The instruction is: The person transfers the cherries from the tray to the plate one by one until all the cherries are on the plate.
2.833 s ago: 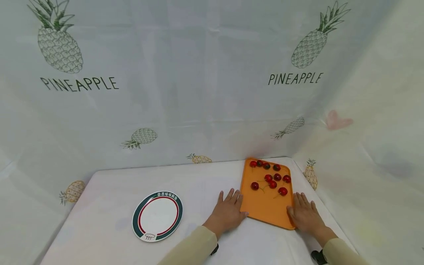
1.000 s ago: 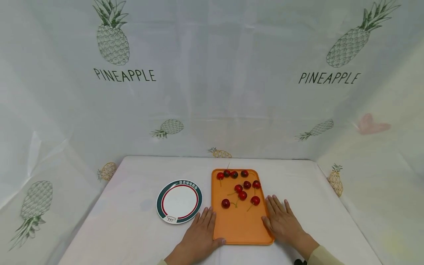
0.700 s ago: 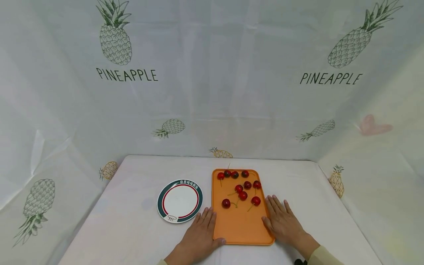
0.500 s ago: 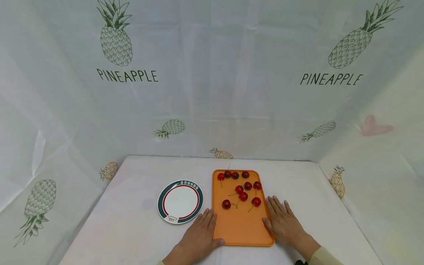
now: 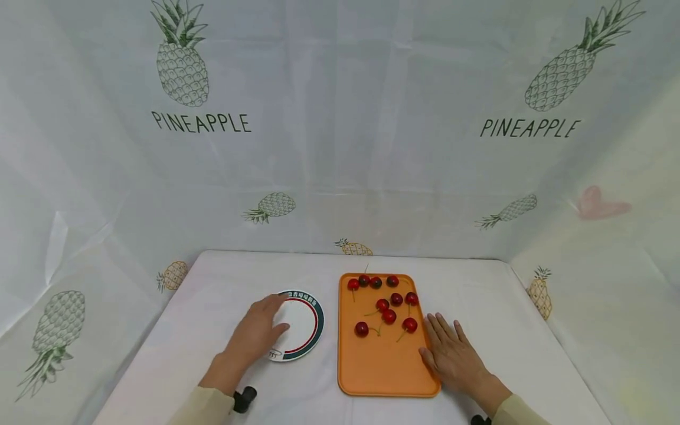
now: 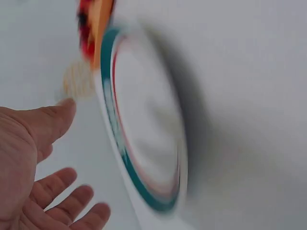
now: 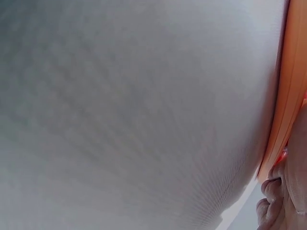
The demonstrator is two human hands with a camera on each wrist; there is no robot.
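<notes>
My left fingers (image 5: 272,303), relaxed and empty, hover over the plate (image 5: 303,324) on the tabletop (image 5: 186,342) | my right fingers (image 5: 440,329) lie straight against the orange tray (image 5: 385,373), gripping nothing | risk: a sideways nudge could set its cherries (image 5: 389,317) rolling.

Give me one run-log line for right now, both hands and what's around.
left hand: open, above green-rimmed plate | right hand: at right edge of orange tray | cherries: on tray | plate: left of tray
</notes>
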